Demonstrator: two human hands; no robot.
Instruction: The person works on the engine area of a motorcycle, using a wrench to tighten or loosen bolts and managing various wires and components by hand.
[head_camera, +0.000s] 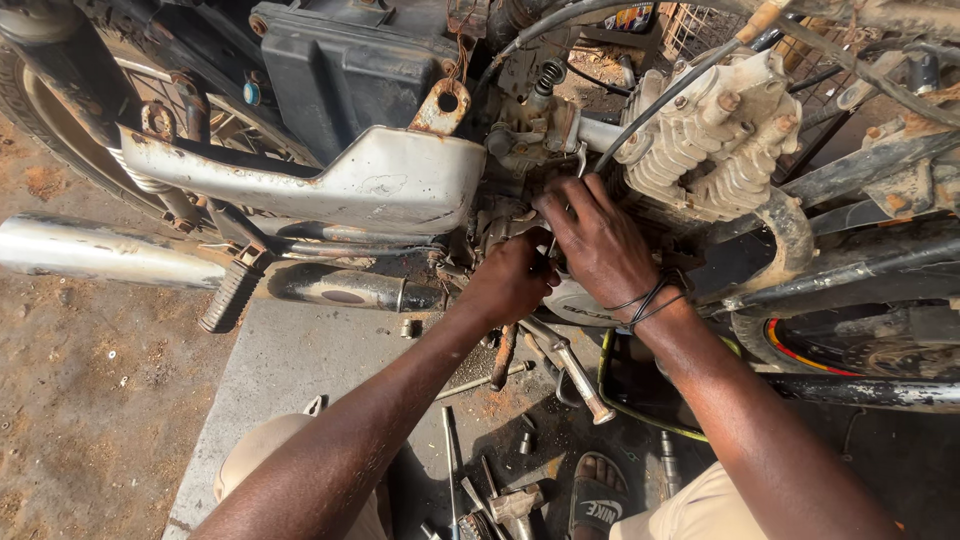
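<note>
A person's left hand is closed in a fist low against the side of a motorcycle engine, just beside the round engine side cover, while the right hand, a dark cord at its wrist, presses bent fingers into the gap above it around what looks like a thin metal tool; what the fist grips is hidden. The engine, mounted in the frame above the exhaust pipe, looks heavy, rigid and greasy, so fingers would likely slip on bare casing. Firmer holds appear to be the cover's edge and the finned cylinder, with loose tools lying on the concrete slab below.
</note>
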